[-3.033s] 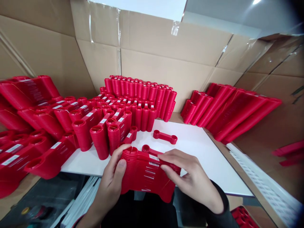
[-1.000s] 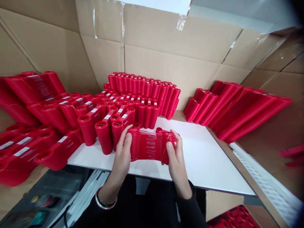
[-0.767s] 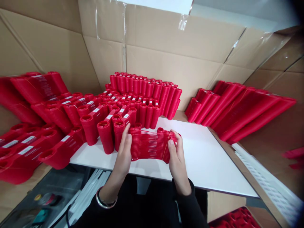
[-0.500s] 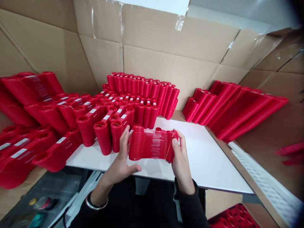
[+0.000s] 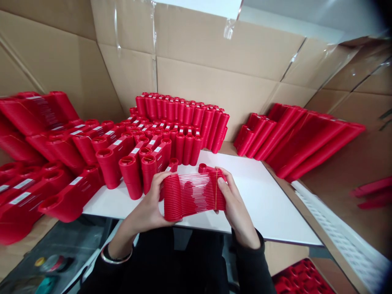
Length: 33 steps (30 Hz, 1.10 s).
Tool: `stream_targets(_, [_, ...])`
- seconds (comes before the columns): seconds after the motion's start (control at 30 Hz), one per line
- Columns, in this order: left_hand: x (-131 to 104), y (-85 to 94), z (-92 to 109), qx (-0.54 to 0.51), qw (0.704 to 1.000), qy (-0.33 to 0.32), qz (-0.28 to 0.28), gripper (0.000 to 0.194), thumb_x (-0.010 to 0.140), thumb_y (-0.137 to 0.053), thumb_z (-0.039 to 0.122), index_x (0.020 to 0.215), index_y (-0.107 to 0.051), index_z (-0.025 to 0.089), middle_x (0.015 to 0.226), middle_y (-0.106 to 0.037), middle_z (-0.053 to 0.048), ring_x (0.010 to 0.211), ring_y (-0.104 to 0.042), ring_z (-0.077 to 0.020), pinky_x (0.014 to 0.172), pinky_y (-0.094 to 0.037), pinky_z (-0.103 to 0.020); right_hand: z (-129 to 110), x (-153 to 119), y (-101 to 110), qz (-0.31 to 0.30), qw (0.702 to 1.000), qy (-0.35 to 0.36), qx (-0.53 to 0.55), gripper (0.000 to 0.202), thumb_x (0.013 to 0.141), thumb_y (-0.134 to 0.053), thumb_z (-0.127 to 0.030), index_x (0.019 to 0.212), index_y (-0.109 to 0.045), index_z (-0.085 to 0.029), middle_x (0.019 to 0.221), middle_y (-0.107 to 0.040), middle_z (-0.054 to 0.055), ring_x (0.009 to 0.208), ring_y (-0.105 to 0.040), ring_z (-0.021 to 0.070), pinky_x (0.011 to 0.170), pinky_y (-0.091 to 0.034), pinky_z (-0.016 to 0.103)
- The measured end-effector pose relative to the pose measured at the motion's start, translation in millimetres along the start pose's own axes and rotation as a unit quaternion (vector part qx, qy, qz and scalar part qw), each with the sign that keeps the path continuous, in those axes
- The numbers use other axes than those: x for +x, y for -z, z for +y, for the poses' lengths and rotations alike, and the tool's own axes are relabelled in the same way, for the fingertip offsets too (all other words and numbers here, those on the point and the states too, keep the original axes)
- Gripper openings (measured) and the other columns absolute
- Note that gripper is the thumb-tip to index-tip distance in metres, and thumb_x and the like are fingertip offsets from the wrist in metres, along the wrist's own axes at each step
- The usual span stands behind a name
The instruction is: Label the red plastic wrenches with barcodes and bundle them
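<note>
Between my two hands, above the front of the white table (image 5: pixel 257 196), is a stack of thin red plastic pieces (image 5: pixel 196 194) with ring-shaped ends. My left hand (image 5: pixel 151 204) grips its left end, fingers behind and thumb beneath. The right end is held by my right hand (image 5: pixel 232 200), its thumb on the near face beside a rubber band (image 5: pixel 216 190) that runs round the stack. Just behind it, small red ring ends (image 5: pixel 202 168) show on the table, their lower parts hidden.
Banded red stacks with white labels (image 5: pixel 153 142) crowd the left and back of the table. Long red stacks (image 5: pixel 294 134) lean against the cardboard wall (image 5: pixel 214 77) at the right. A box of red parts (image 5: pixel 301 277) sits below at the lower right.
My left thumb, apart from the stack before, has closed under its left end. The stack has turned slightly, its left end lower and closer to me.
</note>
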<state>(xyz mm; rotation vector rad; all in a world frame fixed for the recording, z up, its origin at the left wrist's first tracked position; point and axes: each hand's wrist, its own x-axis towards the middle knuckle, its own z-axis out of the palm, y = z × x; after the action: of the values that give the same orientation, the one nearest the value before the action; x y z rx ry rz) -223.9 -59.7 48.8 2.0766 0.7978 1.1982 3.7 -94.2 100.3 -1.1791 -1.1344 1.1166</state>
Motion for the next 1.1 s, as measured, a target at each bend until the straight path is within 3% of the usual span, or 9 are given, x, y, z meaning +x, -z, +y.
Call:
stream_targets(0.23, [2, -2.3, 5, -0.046, 0.998, -0.052, 0.000, 0.103, 0.064, -0.085, 0.022, 0.144, -0.020, 0.032, 0.146, -0.030, -0.017, 0.139, -0.034, -0.0368, 0.103, -0.049, -0.049, 0, 2, 0, 0.009, 1.000, 0.006, -0.012, 0.052, 0.089, -0.050, -0.056, 0.132, -0.048, -0.027, 0.096, -0.068, 0.004, 0.050, -0.055, 0.0138, 0.038, -0.044, 0.026])
stream_targets(0.33, [2, -4.4, 4, -0.020, 0.996, -0.087, 0.031, 0.103, 0.062, -0.086, 0.022, 0.143, -0.023, 0.032, 0.141, -0.035, -0.017, 0.135, -0.039, -0.0369, 0.101, -0.050, -0.050, 2, 5, 4, 0.004, 0.999, 0.038, -0.033, 0.049, 0.091, -0.049, -0.055, 0.131, -0.050, -0.028, 0.117, -0.066, 0.006, 0.083, -0.067, 0.0196, 0.067, -0.056, 0.032])
stream_targets(0.4, [2, -5.0, 3, 0.009, 0.992, -0.115, 0.052, 0.102, 0.061, -0.087, 0.022, 0.142, -0.025, 0.032, 0.139, -0.037, -0.017, 0.133, -0.041, -0.0370, 0.099, -0.050, -0.051, 3, 7, 7, 0.001, 0.997, 0.062, -0.043, 0.047, 0.092, -0.050, -0.054, 0.132, -0.051, -0.028, 0.130, -0.061, 0.005, 0.111, -0.062, 0.0222, 0.094, -0.051, 0.037])
stream_targets(0.47, [1, -5.0, 3, 0.030, 0.988, -0.134, 0.063, 0.103, 0.061, -0.087, 0.023, 0.142, -0.026, 0.033, 0.138, -0.039, -0.017, 0.131, -0.043, -0.0369, 0.096, -0.052, -0.051, 3, 9, 9, -0.011, 0.997, 0.067, -0.048, 0.048, 0.092, -0.050, -0.053, 0.134, -0.050, -0.029, 0.134, -0.058, 0.005, 0.121, -0.057, 0.0229, 0.104, -0.044, 0.040])
stream_targets(0.6, [0, -4.8, 7, 0.027, 0.985, -0.153, 0.070, 0.105, 0.058, -0.089, 0.021, 0.142, -0.027, 0.033, 0.137, -0.039, -0.017, 0.129, -0.045, -0.0354, 0.093, -0.054, -0.046, 4, 7, 10, -0.003, 0.994, 0.082, -0.071, 0.051, 0.093, -0.049, -0.053, 0.139, -0.046, -0.029, 0.136, -0.056, 0.007, 0.123, -0.055, 0.0246, 0.105, -0.043, 0.044])
stream_targets(0.73, [-2, -7.3, 14, -0.026, 0.991, -0.105, 0.081, 0.105, 0.056, -0.089, 0.019, 0.142, -0.030, 0.031, 0.138, -0.039, -0.016, 0.130, -0.043, -0.0350, 0.090, -0.056, -0.040, 3, 0, 9, 0.012, 0.987, 0.133, -0.094, 0.056, 0.094, -0.050, -0.049, 0.145, -0.036, -0.031, 0.139, -0.053, 0.008, 0.128, -0.051, 0.0251, 0.108, -0.039, 0.048])
stream_targets(0.9, [-5, -9.4, 23, -0.063, 0.991, -0.082, 0.082, 0.108, 0.053, -0.090, 0.016, 0.142, -0.031, 0.031, 0.140, -0.039, -0.014, 0.131, -0.043, -0.0344, 0.100, -0.051, -0.042, -3, -12, 9, 0.031, 0.977, 0.160, -0.140, 0.048, 0.094, -0.051, -0.043, 0.140, -0.045, -0.030, 0.142, -0.051, 0.007, 0.133, -0.046, 0.0276, 0.112, -0.034, 0.052])
stream_targets(1.0, [-6, -9.7, 24, -0.062, 0.990, -0.091, 0.089, 0.110, 0.051, -0.091, 0.016, 0.142, -0.031, 0.031, 0.139, -0.040, -0.014, 0.131, -0.043, -0.0343, 0.103, -0.048, -0.045, -6, -19, 7, 0.080, 0.945, 0.233, -0.218, 0.046, 0.094, -0.051, -0.035, 0.140, -0.046, -0.033, 0.142, -0.048, 0.007, 0.132, -0.045, 0.0284, 0.110, -0.037, 0.053])
stream_targets(1.1, [-7, -9.4, 25, -0.062, 0.988, -0.100, 0.096, 0.110, 0.050, -0.091, 0.017, 0.142, -0.032, 0.031, 0.139, -0.041, -0.014, 0.130, -0.044, -0.0348, 0.104, -0.047, -0.047, -8, -25, 6, 0.091, 0.872, 0.344, -0.337, 0.052, 0.091, -0.054, -0.025, 0.141, -0.046, -0.038, 0.148, -0.038, 0.005, 0.136, -0.039, 0.0312, 0.112, -0.033, 0.056])
